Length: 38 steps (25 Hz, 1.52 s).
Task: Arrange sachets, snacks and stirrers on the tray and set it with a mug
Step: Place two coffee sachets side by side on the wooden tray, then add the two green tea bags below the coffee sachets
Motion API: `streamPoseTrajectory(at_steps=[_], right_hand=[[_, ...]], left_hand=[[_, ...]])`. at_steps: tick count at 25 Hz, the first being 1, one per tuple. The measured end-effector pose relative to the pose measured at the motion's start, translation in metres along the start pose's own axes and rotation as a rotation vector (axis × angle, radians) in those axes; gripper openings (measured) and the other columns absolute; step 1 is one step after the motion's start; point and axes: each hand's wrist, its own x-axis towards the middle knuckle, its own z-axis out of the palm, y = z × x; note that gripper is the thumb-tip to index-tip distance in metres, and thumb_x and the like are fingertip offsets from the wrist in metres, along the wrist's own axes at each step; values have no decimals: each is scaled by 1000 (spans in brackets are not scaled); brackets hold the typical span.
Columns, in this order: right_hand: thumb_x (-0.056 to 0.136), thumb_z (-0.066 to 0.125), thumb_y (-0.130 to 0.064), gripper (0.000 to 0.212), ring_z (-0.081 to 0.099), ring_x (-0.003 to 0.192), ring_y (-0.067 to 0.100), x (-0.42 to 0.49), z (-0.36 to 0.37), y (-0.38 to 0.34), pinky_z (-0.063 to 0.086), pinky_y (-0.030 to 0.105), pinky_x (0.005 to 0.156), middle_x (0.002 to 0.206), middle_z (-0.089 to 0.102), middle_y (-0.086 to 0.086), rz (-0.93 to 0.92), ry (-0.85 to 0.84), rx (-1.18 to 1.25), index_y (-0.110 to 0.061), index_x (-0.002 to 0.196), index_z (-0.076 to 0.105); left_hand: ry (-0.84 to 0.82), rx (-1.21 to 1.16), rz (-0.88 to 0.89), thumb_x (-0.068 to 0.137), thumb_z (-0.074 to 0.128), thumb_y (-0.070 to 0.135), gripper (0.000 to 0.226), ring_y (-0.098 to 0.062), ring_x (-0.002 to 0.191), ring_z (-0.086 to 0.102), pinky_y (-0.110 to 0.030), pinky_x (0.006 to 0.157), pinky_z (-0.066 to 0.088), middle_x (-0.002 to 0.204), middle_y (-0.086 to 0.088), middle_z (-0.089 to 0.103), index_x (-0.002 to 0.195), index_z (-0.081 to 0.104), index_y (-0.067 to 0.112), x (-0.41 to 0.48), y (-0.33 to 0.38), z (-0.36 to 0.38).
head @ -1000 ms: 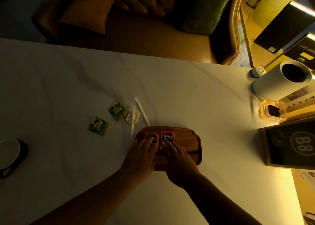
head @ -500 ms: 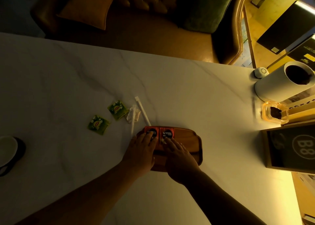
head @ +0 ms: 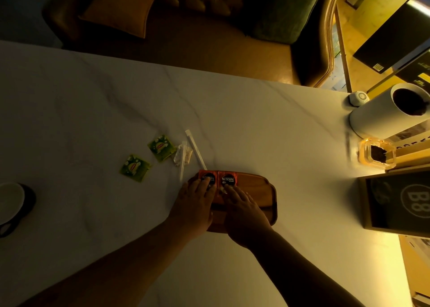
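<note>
A: Item 1, partly hidden or cut off?
B: Mug [head: 11, 204], far left of the table [head: 93, 111], cropped by the frame edge; only a pale interior and dark outer wall show. The wooden tray [head: 256, 188] has its near-left part covered by both hands. The 2 orange coffee sachets [head: 217, 178] lie side by side along the tray's far-left edge, their near ends under fingertips.

A: Item 2, hard to read?
B: A small pale crumpled packet [head: 183, 154] between the green sachets and the stirrers; possibly a sugar or creamer sachet, the dim light does not let me tell. 2 white stirrers [head: 195, 149] lie on the table just beyond the tray's far-left corner, 1 crossing the packet.

A: Item 3, hands?
B: Left hand [head: 194, 204] flat, palm down, fingers extended onto the left orange sachet, pressing, not gripping. Right hand [head: 244, 210] likewise flat and spread, fingertips on the right sachet. Neither is curled around anything. The forearms converge from the bottom of the frame.

A: Item 4, loose stock?
B: 2 green tea sachets [head: 149, 159] on the table left of the tray, apart from each other.

A: Item 5, other?
B: White cylinder [head: 381, 111], amber glass dish [head: 377, 153] and a dark board marked B8 [head: 404, 202] at the right edge.
</note>
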Motion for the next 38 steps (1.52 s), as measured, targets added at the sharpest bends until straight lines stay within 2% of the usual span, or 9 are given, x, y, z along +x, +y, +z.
streamPoseTrajectory(at_steps=[6, 10, 13, 18, 21, 24, 30, 35, 38], right_hand=[[92, 56, -42, 79, 8, 149, 32, -4, -6, -9, 3, 44, 110, 165, 14, 5, 12, 45, -9, -27, 156, 11], [83, 40, -58, 74, 29, 142, 31, 21, -32, -43, 31, 50, 111, 156, 33, 2, 23, 39, 152, -28, 150, 28], [87, 51, -42, 58, 47, 125, 34, 75, -50, -80, 46, 49, 97, 142, 49, 9, -33, 106, 167, -18, 140, 48], [84, 58, -43, 45, 57, 103, 38, 173, -68, -128, 49, 45, 80, 112, 61, 16, 129, 291, 125, -11, 115, 58], [78, 64, -55, 59, 56, 103, 36, 212, -70, -135, 48, 43, 81, 112, 61, 16, 255, 221, 31, -8, 114, 57], [76, 68, -51, 59, 52, 108, 36, 228, -66, -136, 45, 42, 84, 117, 60, 16, 343, 134, -11, -8, 116, 57], [92, 54, -34, 29, 61, 95, 36, 200, -71, -154, 46, 39, 76, 99, 64, 16, 152, 167, 23, -6, 98, 62], [95, 55, -31, 24, 66, 76, 30, 95, -55, -136, 49, 29, 57, 78, 67, 4, 263, -3, 648, -11, 86, 66], [93, 64, -24, 12, 69, 67, 8, 22, -38, -96, 54, 23, 53, 72, 72, -6, 410, 89, 937, -26, 83, 69]], left_hand=[[82, -57, 13, 88, 55, 39, 66, -30, 144, 25, -51, 116, 26, 158, -8, 26, 146, 29, 23, -14, -18, -8], [162, -48, -185, 87, 55, 37, 63, -32, 136, 37, -50, 107, 38, 154, -13, 35, 144, 35, 20, -30, -75, -16], [157, -39, -360, 85, 60, 41, 74, -36, 140, 33, -56, 108, 34, 156, -16, 32, 150, 32, 18, -40, -127, -15], [97, -80, -460, 92, 47, 53, 62, -40, 140, 32, -55, 112, 29, 159, -17, 27, 148, 38, 27, -58, -183, 5], [277, -157, -390, 88, 53, 43, 42, -44, 122, 52, -52, 98, 46, 144, -24, 48, 121, 65, 19, -72, -200, 14], [316, -247, -368, 82, 66, 37, 28, -39, 117, 55, -46, 94, 48, 136, -19, 56, 101, 68, 15, -75, -210, 14], [103, -280, -678, 62, 79, 51, 64, -36, 103, 55, -43, 82, 49, 111, -11, 60, 113, 55, 21, -58, -207, -4], [52, -492, -632, 85, 66, 43, 28, -39, 95, 61, -41, 76, 48, 98, -14, 63, 95, 56, 19, -59, -185, -13], [5, -728, -462, 78, 66, 42, 21, -25, 74, 63, -34, 61, 44, 73, 3, 63, 80, 52, 27, -69, -141, -22]])
